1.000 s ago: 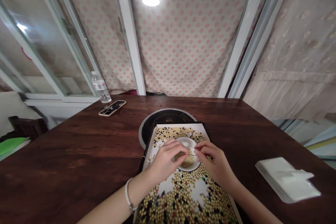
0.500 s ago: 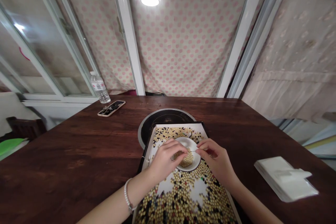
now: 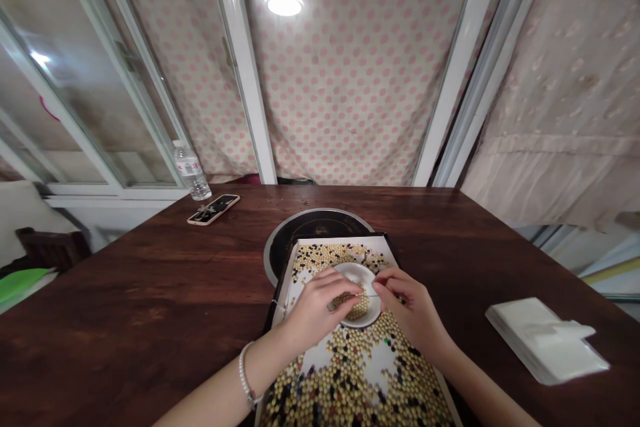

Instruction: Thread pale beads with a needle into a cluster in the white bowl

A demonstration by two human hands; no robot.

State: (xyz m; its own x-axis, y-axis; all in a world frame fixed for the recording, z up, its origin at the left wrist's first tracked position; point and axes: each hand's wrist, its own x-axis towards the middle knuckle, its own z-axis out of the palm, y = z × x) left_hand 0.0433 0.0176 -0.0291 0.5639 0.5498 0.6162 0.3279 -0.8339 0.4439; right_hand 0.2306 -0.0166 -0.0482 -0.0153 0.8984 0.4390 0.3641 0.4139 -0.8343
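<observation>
Beads, mostly cream with black, red and a few green ones among them, cover much of the white tray at the lower centre of the frame, leaving bare patches. On the tray, towards its far end, sits a white bowl with a heap of cream beads in it. Both hands are raised over the bowl, left hand at its left side and right hand at its right, fingertips near each other but apart. Between them runs a thin dark strand; the thumb and forefinger of each hand seem to pinch one end of it, though it is too fine to say whether it is thread, wire or needle. The other fingers of both hands are loosely curled. A pale beaded bracelet circles the left wrist, lower left of centre.

Beyond the tray, and partly under its far end, is a round black plate with a grey rim, set in the dark wooden table. At the left, near the table's far edge, a phone lies beside an upright clear bottle. Tissues in a clear pack lie at the lower right. Dotted curtain fills the upper centre.
</observation>
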